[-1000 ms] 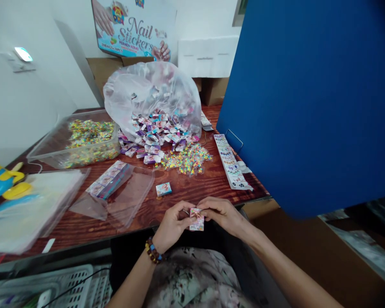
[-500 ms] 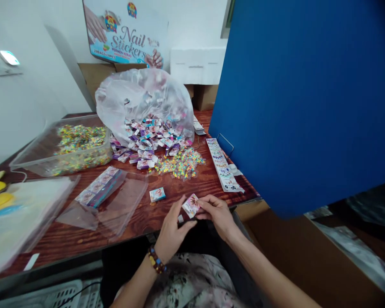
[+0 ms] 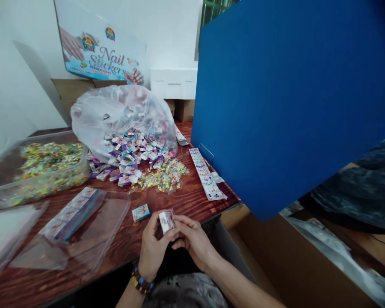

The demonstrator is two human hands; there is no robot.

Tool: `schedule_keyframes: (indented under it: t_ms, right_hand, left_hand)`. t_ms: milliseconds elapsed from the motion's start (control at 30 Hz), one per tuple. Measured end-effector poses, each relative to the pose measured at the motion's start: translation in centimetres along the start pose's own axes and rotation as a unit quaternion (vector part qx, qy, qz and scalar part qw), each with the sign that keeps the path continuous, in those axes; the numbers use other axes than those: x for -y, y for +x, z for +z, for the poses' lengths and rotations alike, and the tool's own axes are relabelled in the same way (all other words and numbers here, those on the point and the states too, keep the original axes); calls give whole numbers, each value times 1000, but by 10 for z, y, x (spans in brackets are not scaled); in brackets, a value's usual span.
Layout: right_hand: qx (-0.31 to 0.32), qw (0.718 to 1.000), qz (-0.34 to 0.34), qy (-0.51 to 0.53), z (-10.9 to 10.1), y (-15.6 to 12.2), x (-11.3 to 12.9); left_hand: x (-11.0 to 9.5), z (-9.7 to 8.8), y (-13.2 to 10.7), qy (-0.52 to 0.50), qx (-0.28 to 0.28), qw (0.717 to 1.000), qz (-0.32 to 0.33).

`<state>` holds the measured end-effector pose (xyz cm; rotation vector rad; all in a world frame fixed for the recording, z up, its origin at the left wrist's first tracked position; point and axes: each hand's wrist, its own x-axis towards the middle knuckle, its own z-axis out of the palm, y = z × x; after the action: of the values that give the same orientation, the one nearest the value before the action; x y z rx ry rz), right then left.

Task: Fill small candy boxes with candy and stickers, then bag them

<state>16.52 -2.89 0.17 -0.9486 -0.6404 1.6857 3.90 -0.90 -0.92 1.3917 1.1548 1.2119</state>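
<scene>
Both my hands meet at the near edge of the wooden table [image 3: 192,201] around one small pink-and-white printed box [image 3: 166,220]. My left hand [image 3: 154,248], with a bead bracelet at the wrist, grips the box from the left and below. My right hand [image 3: 192,239] pinches it from the right, fingers curled. A second small box [image 3: 140,212] lies on the table just left of my hands. A clear flat bag [image 3: 83,226] with a row of boxes inside lies further left.
A big clear plastic bag [image 3: 122,115] spills several small boxes beside a pile of coloured candy bits [image 3: 163,176]. A clear tub [image 3: 35,171] of the same bits stands left. Sticker strips [image 3: 207,175] lie right. A blue panel [image 3: 291,98] rises at the right, cardboard boxes behind.
My hands have turned the small box upright and closed together on it. The view has swung to the right, so everything on the table sits further left.
</scene>
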Motion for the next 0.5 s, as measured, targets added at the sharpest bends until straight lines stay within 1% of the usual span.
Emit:
schedule_keyframes:
  t_ms: [67,100,133,167,200,233,267,300,367,400,433,500]
  right_hand:
    - [44,994,16,-101,-13,5,9]
    - [66,984,17,-166,-22,10,17]
    - [88,966,14,-242,-34,17,29]
    - [77,945,-20,-316,-46,28,43]
    - [26,913,-90,-398,-60,40,60]
    - [-37,853,-164,-495,-74,54,78]
    - [-106,775,-222,-582,-88,69,95]
    - [-129,747,-234,-608,-101,85,111]
    - [-145,722,-242,-631,-124,116,136]
    - [-142,713,-246,-642,-134,129,143]
    - [-134,705,-249,-651,-143,141,148]
    - [-115,692,-257,-665,-156,161,149]
  left_hand:
    - [-4,-2,3,2,-4,1000,-19]
    - [-5,-4,4,1,-10,999,-31]
    - [-6,-5,6,-3,-14,999,-46]
    - [-6,-6,7,-11,-17,998,-63]
    - [-5,-7,7,-22,-18,996,-81]
    - [-4,-7,7,-36,-17,994,-99]
    - [-2,-7,7,-48,-14,992,-114]
    - [0,-6,6,-57,-13,990,-125]
    - [2,-2,4,-61,-9,989,-137]
    - [3,0,3,-61,-4,988,-141]
    - [4,2,2,-61,2,987,-147]
    - [4,5,0,-73,2,983,-168]
